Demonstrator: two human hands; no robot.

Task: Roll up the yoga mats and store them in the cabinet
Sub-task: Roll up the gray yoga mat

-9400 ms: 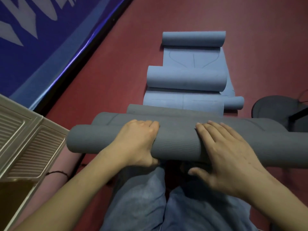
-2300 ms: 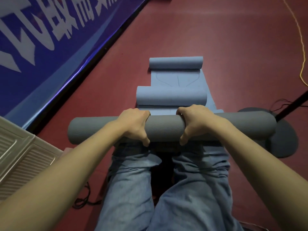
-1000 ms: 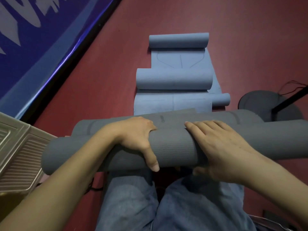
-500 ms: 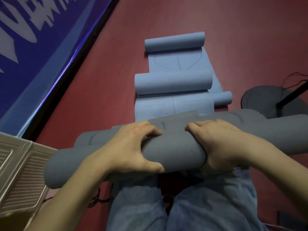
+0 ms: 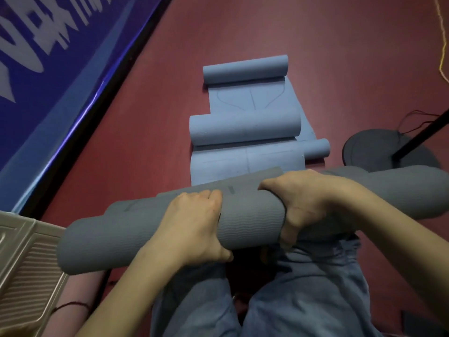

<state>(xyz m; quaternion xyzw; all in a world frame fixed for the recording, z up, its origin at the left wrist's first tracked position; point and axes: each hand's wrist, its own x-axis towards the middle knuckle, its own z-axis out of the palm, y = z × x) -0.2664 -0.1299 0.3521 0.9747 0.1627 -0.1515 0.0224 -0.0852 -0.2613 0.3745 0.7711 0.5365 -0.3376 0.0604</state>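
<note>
A thick grey yoga mat roll [image 5: 250, 220] lies crosswise over my knees, its loose outer edge lifted along the top. My left hand [image 5: 194, 227] grips the roll left of centre, thumb underneath. My right hand [image 5: 301, 203] grips it right of centre, fingers curled over the top. Beyond it on the red floor lie blue yoga mats [image 5: 245, 127], partly rolled, with a small blue roll [image 5: 315, 149] at their right. The beige cabinet [image 5: 26, 271] shows its ribbed panel at the lower left.
A blue banner wall [image 5: 48, 69] runs along the left. A black round stand base [image 5: 386, 154] with a pole sits at the right, thin cables near it. A pink roll [image 5: 80, 302] lies by the cabinet. My jeans-clad legs fill the bottom.
Both hands have curled tighter around the grey roll since a second ago, when the right hand lay flat on it. The roll has tilted, its left end lower.
</note>
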